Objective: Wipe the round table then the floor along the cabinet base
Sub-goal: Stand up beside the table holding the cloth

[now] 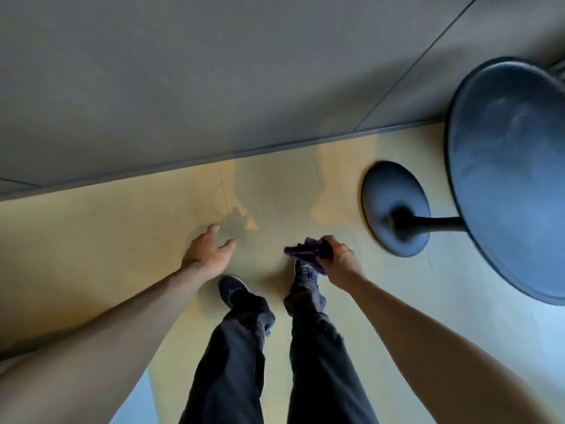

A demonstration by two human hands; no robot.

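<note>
I look straight down at a pale wooden floor that meets the grey cabinet front along a dark base strip. My right hand grips a crumpled purple cloth above my right shoe. My left hand hangs empty with its fingers spread, left of the cloth. The round dark table fills the right side of the view, its top seen from above, its column reaching down to a round foot on the floor.
My two legs in dark trousers and dark shoes stand about a step away from the cabinet base. Shadows of my arms fall on the floor ahead. The floor turns bluish-white at the lower right.
</note>
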